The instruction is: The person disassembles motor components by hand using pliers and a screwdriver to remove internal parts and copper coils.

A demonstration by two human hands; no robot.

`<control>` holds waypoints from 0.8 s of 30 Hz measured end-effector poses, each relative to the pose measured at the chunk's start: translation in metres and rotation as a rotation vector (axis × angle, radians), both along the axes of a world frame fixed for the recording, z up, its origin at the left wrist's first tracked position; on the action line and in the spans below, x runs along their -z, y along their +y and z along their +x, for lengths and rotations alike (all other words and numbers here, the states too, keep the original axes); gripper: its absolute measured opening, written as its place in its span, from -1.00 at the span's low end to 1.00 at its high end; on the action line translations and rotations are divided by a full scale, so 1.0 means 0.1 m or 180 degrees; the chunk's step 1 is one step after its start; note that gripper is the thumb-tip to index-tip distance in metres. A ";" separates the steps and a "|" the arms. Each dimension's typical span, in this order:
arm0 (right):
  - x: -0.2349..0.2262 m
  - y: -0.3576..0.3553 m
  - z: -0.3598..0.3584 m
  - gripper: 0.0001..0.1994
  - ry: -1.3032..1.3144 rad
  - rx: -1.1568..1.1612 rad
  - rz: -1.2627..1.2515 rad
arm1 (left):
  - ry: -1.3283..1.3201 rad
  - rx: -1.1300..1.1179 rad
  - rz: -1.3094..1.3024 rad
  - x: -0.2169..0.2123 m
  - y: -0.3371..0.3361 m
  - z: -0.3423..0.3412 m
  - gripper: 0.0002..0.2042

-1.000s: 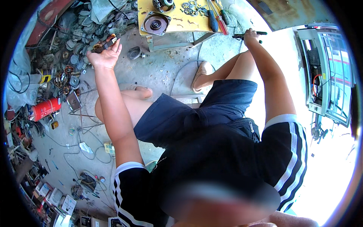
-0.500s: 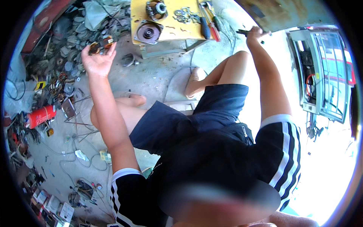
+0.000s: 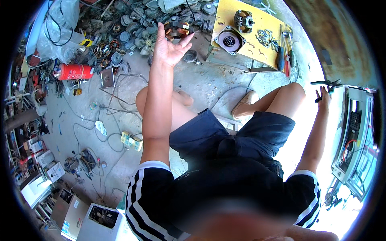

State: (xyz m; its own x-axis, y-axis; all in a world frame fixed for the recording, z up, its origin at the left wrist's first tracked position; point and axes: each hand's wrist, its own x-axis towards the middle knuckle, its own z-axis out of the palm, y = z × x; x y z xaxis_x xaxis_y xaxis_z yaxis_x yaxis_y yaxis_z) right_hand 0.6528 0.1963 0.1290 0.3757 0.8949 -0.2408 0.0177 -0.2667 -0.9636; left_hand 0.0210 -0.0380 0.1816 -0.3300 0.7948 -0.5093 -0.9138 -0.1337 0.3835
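Left hand (image 3: 171, 52) pinching copper-wound motor core (image 3: 177, 30); right hand (image 3: 324, 100) gripping splayed black pliers (image 3: 333, 84). Yellow surface (image 3: 265, 17) bears 3 handled tools (image 3: 287, 66), square motor cover (image 3: 230, 40).

Tbl (image 3: 259, 16) ahead, btwn L hand (image 3: 170, 54) w/ stator (image 3: 176, 30) & R hand (image 3: 324, 101) w/ pliers (image 3: 333, 84). On tbl: cover (image 3: 230, 40) front L, motor (image 3: 244, 21) behind it, screwdrivers (image 3: 287, 66) R. Scrap (image 3: 134, 24) ahead-L; extinguisher (image 3: 75, 72) nearer, far L.
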 end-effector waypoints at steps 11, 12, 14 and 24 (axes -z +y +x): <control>-0.87 -1.07 -1.47 -0.14 0.3582 -0.1832 0.1174 | 0.1764 0.0388 0.0356 0.04 0.03 0.01 -0.20; -0.92 -1.11 -1.61 -0.15 0.3628 -0.2034 0.1211 | 0.2405 0.0433 0.0427 0.06 0.00 -0.02 -0.23; -1.02 -1.15 -1.73 -0.17 0.3499 -0.1902 0.1331 | 0.1610 0.0456 0.0755 0.00 0.01 0.01 -0.25; -1.47 -1.45 -2.49 -0.41 0.1330 -0.3042 -0.0025 | 0.0234 0.0975 0.1467 -0.10 0.01 0.12 -0.04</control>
State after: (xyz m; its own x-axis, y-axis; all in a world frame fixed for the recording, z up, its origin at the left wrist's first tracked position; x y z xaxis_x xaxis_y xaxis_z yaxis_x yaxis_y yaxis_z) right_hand 0.4033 0.0511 0.2762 -0.6031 0.7733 -0.1958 -0.1097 -0.3235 -0.9398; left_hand 0.0328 -0.0367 0.1916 -0.0705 0.9950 -0.0707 -0.9104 -0.0352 0.4123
